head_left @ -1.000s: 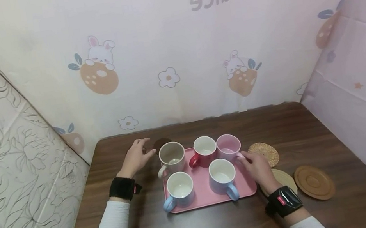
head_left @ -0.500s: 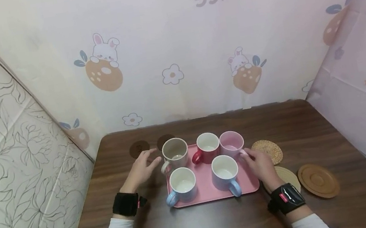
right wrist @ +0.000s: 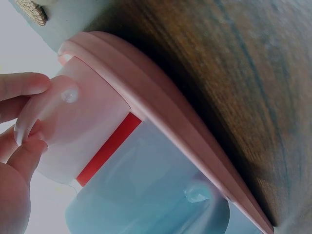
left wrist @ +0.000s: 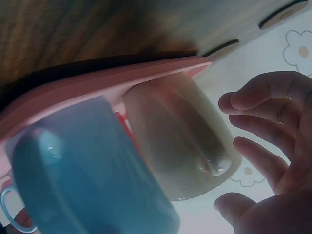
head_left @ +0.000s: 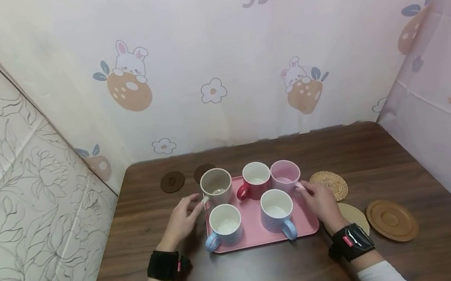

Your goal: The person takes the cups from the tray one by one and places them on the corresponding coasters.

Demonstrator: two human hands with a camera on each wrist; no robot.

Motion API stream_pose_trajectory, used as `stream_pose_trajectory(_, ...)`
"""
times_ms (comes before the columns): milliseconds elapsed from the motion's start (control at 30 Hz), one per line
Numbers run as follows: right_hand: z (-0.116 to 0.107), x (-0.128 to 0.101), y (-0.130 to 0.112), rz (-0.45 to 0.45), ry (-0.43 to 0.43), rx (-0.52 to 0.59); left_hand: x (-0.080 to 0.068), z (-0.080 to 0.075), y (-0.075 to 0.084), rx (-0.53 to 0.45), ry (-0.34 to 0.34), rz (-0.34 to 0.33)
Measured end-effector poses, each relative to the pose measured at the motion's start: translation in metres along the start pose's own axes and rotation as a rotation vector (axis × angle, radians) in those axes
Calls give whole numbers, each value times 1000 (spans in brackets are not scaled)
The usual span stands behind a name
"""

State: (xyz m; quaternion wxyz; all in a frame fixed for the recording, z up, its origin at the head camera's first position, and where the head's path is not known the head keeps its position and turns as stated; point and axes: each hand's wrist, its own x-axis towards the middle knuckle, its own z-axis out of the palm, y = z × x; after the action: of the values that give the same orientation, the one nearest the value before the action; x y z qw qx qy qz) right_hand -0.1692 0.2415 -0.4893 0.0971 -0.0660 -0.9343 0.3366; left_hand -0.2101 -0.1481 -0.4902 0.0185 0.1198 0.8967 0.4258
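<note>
The right hand [head_left: 320,201] is pinching the handle of the pink mug [head_left: 285,176] at the pink tray's [head_left: 253,240] far right corner; the left hand [head_left: 182,219], fingers loosely open, has been moving from the table's far side toward the beige mug's [head_left: 216,185] handle. Glazed ceramic is probably rigid, slippery and breakable; handles suit gripping.
</note>
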Motion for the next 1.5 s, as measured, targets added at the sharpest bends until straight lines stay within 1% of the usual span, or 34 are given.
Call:
stream_pose_trajectory(100, 1, -1, 2, 4, 3, -12, -3, 6, 0, -29, 3, -8)
stream_pose_trajectory(233, 2, -2, 2, 27, -14, 6, -5, 13, 0, -67, 16, -21)
stream_pose_trajectory(400, 2, -2, 1, -12, 18, -2, -6, 19, 2, -83, 58, -16)
stream_pose_trajectory(467, 2, -2, 1, -28, 31, -8, -6, 21, 2, -100, 74, -5)
stream_pose_trajectory(533, 2, -1, 1, -34, 27, -3, -7, 22, 2, -124, 84, -1)
stream_pose_trajectory(633, 2, 0, 2, -40, -4, 9, -9, 24, 1, -154, 97, 0)
stream_pose_trajectory(767, -2, 3, 4, -52, -75, 5, -9, 24, 2, -156, 116, -7)
stream_pose_trajectory(867, -9, 7, 7, -96, -120, -24, -9, 24, 2, -146, 118, -3)
stream_pose_trajectory(967, -19, 12, 9, -148, -187, -51, -7, 23, 4, -148, 117, 2)
stream_pose_trajectory(1100, -33, 21, 13, -208, -289, -86, -3, 23, 4, -158, 127, 36)
stream_pose_trajectory(1167, -40, 25, 15, -237, -321, -118, -2, 24, 3, -142, 140, 70)
stream_pose_trajectory(1233, -46, 28, 17, -247, -352, -133, -1, 24, 1, -138, 146, 83)
stream_pose_trajectory(1267, -48, 29, 18, -242, -368, -133, -1, 24, 1, -139, 141, 75)
stream_pose_trajectory(1333, -53, 31, 22, -249, -368, -165, -2, 23, 2, -140, 128, 51)
stream_pose_trajectory(1367, -55, 32, 23, -247, -366, -177, -2, 23, 3, -150, 116, 24)
stream_pose_trajectory(1500, -60, 34, 30, -239, -324, -253, -3, 23, 3, -145, 86, -31)
